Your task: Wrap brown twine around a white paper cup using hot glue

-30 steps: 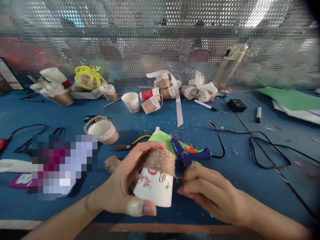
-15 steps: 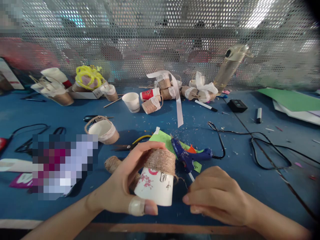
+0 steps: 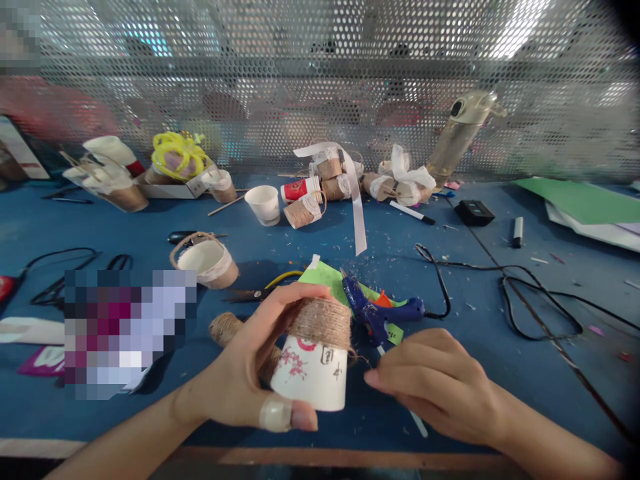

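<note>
My left hand (image 3: pixel 240 377) is wrapped round an upside-down white paper cup (image 3: pixel 313 377) with pink and black printing; a bandage covers its thumb. Rows of jute twine (image 3: pixel 320 322) circle the upper part of the cup. From the cup's right side a thin loose twine end (image 3: pixel 359 358) runs to the pinched fingertips of my right hand (image 3: pixel 440 387). A blue glue gun (image 3: pixel 367 310) lies just beyond the hands, its white glue stick (image 3: pixel 419 424) partly hidden under my right hand. Behind my left hand sits a twine ball (image 3: pixel 225 328), mostly covered.
Scissors (image 3: pixel 250 295) and a green paper sheet (image 3: pixel 320 272) lie behind the cup. A twine-wrapped cup basket (image 3: pixel 207 263) stands to the left. Several more cups, a white ribbon (image 3: pixel 359 220) and a bottle (image 3: pixel 457 137) line the back. A black cord (image 3: pixel 510 293) trails right.
My right hand has shifted slightly, its lower fingers curling in, and more of the glue stick shows beneath it. The cup in my left hand has barely moved.
</note>
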`<state>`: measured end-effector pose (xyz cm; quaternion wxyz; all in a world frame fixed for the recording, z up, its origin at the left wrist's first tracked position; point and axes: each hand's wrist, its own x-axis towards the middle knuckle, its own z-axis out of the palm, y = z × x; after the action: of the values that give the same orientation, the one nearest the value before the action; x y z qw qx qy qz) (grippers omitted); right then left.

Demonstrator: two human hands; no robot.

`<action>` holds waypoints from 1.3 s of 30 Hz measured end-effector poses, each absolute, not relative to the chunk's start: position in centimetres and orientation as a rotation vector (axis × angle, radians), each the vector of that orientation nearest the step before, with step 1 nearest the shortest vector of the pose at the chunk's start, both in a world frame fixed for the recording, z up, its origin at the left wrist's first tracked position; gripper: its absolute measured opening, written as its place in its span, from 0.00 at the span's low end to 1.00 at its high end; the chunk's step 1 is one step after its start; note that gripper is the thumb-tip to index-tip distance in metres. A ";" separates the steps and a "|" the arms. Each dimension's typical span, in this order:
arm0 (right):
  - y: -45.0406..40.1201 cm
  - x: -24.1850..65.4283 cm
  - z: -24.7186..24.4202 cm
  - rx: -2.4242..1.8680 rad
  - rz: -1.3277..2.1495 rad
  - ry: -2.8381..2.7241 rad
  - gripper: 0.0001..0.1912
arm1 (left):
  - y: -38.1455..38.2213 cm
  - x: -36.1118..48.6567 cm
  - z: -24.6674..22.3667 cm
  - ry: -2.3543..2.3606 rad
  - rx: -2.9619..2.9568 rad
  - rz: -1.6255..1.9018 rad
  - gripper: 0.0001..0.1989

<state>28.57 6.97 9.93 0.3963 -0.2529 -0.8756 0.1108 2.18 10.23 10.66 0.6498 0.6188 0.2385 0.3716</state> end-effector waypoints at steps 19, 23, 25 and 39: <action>8.7 30.4 7.5 -1.470 -0.034 -2.439 0.21 | 10.7 1.4 9.9 0.472 1.544 0.843 0.44; 8.6 30.8 6.9 -1.530 0.025 -2.465 0.25 | 10.8 1.1 9.3 0.469 1.534 0.882 0.44; 8.6 30.9 6.7 -1.547 0.016 -2.469 0.25 | 11.0 0.9 8.8 0.485 1.535 0.904 0.43; 8.5 30.6 7.2 -1.495 0.056 -2.477 0.23 | 11.8 2.0 10.3 0.462 1.420 0.963 0.36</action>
<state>30.63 8.53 7.23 0.1234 -0.5128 -0.8494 0.0190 1.99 11.81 10.34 0.6306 0.6201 0.2018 0.4208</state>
